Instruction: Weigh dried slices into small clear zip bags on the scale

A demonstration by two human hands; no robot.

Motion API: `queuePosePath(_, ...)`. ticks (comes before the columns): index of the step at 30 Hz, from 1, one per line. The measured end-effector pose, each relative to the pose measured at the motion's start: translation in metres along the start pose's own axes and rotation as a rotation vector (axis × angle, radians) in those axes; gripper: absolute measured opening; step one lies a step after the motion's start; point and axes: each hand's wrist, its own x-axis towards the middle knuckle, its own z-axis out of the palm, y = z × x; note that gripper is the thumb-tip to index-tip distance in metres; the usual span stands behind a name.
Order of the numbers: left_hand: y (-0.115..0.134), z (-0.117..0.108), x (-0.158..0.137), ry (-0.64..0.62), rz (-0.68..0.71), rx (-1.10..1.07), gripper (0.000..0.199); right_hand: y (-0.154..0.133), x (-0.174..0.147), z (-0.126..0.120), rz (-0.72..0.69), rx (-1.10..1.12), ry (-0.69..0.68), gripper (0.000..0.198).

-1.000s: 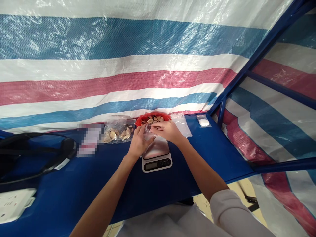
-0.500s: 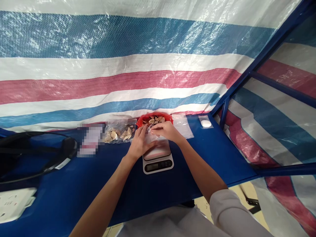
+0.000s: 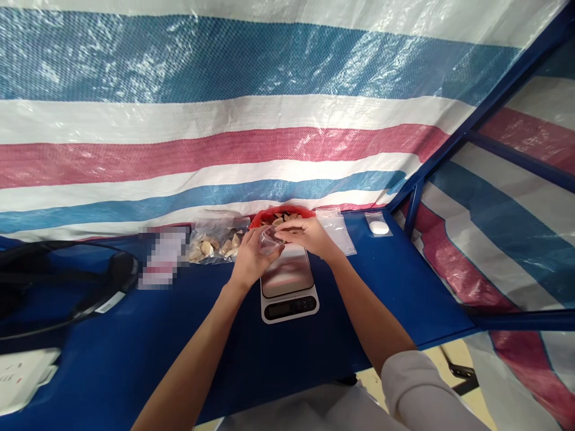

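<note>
We work at a blue table (image 3: 381, 293) that runs from left to right, its far edge up against a sheet (image 3: 224, 143) striped in white, blue and dull red. The sheet rises behind everything like a wall, creased and shiny under the light. On the right, a blue metal frame (image 3: 521, 162) carries more of the same striped sheeting, and at the near right, past the table's edge, we see pale floor (image 3: 438, 366).

Our two hands meet over the far part of a white kitchen scale (image 3: 287, 280) in the middle of the table. Between them is a clear plastic bag (image 3: 268, 240); our left hand (image 3: 252, 257) is closed on its left side, thumb toward the fingers, and our right hand (image 3: 309, 236) has its fingertips together on the right side. The scale's display faces us, too dim to read.

Just beyond the hands, a red bag (image 3: 259, 216) gapes open, full of brownish dried slices (image 3: 290, 219). Left of it lie clear packets (image 3: 215, 244) of similar slices, then a blurred-out card (image 3: 164, 257), a black strap-like thing (image 3: 128, 269) and, at the near left, a white power strip (image 3: 24, 377). To the right lie a flat clear pouch (image 3: 339, 230) and a small packet with a white piece (image 3: 380, 227).
</note>
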Motion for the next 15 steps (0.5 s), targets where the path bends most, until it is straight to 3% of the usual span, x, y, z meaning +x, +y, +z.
queuePosePath(6,-0.014,-0.013,0.008,0.083,-0.12,-0.056,0.051,0.023,0.002,-0.024,0.053,-0.102,0.131,0.024)
queuePosePath(11,-0.018,-0.019,0.02,0.09,-0.181,-0.071,0.053,0.04,0.007,-0.029,0.049,-0.418,0.175,0.016)
queuePosePath(15,-0.023,-0.024,0.031,0.072,-0.194,-0.081,0.057,0.039,0.014,-0.022,0.048,-0.632,0.125,0.021)
